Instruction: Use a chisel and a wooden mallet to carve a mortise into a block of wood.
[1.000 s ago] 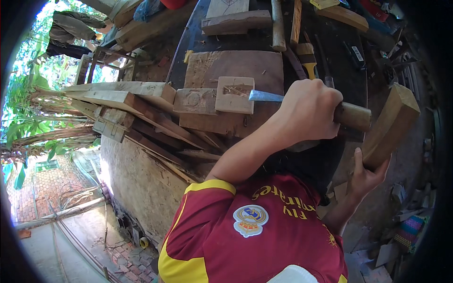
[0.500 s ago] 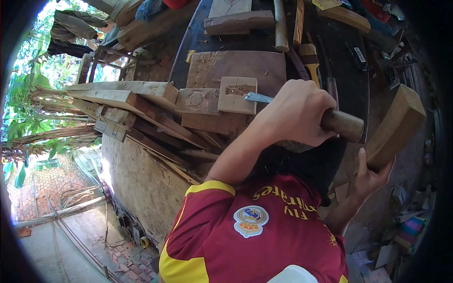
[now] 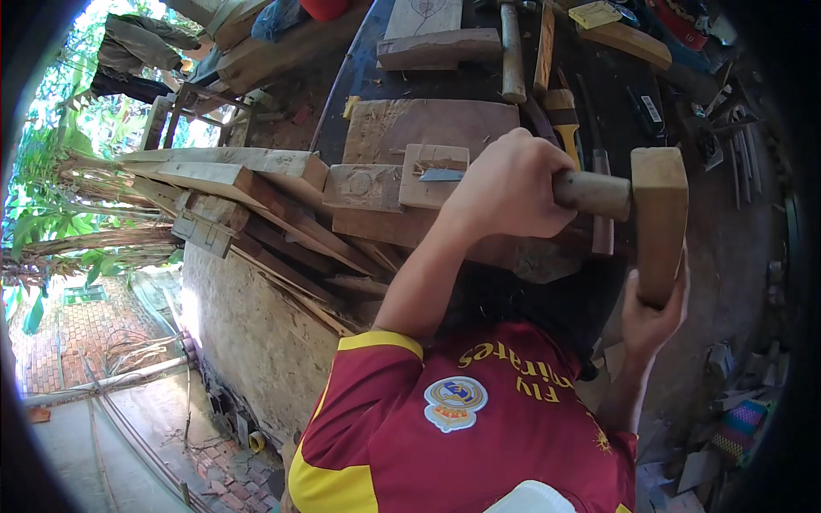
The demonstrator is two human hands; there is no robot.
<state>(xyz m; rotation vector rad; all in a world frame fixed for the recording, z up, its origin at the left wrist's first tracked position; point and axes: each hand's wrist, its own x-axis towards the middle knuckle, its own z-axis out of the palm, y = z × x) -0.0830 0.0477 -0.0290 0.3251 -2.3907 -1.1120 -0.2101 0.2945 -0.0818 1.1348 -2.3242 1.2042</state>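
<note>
Now chisel in left hand, mallet block in right hand.

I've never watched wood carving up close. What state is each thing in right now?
Left hand: closed around the chisel handle.
Chisel: held level, blade tip on the small wood block.
Small wood block: lying flat on the workbench.
Right hand: gripping the mallet's lower end.
Wooden mallet: upright, touching the chisel handle's end.
</note>
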